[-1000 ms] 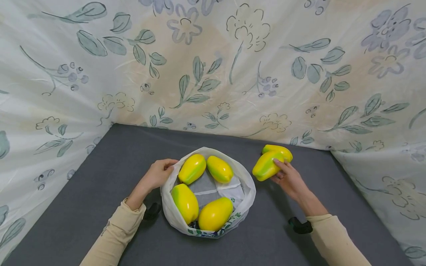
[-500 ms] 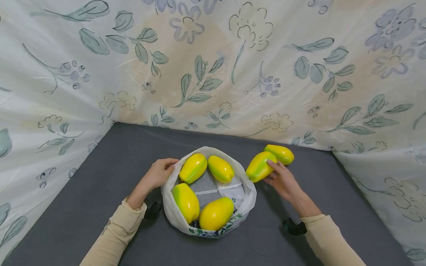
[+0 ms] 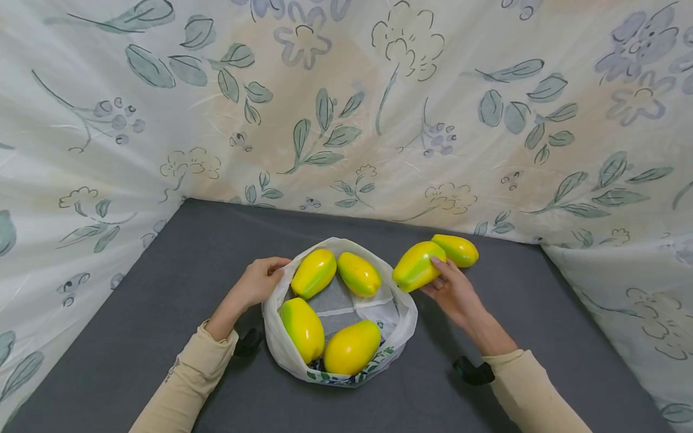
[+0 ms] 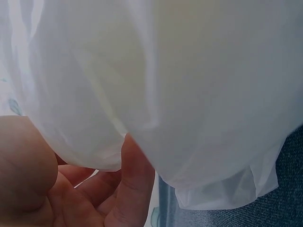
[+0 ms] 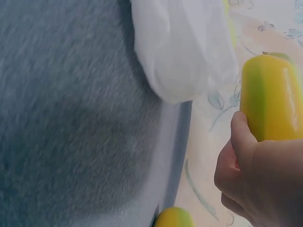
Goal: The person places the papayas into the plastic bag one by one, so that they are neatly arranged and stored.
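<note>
Fruit [image 3: 418,266], yellow streaked green: gripped in the right hand [image 3: 453,294], at the right rim of the white bag [image 3: 404,322], contact unclear. Left hand [image 3: 260,281]: pinching the left rim. Advisable, I judge: mouth kept wide, fruit lowered gently.

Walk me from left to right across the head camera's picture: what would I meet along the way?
Left tan sleeve, left fingers, white bag, yellow-green fruit held by the right fingers, right tan sleeve.
</note>
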A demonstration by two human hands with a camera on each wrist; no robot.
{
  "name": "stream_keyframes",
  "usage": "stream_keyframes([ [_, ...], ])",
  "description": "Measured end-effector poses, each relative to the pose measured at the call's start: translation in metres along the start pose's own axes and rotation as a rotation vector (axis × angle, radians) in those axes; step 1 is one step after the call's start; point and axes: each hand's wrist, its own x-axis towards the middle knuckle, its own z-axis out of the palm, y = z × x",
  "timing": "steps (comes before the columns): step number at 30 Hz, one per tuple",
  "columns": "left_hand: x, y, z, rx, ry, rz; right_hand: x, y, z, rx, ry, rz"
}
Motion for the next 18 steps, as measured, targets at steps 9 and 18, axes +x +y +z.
stream_keyframes([
  [9,0.0,0.0,0.0,-0.001,-0.001,-0.002,-0.006,0.002,0.013,0.01,-0.067,-0.008],
  [18,0.0,0.0,0.0,-0.003,0.0,-0.003,-0.009,0.009,0.021,-0.002,-0.104,0.011],
])
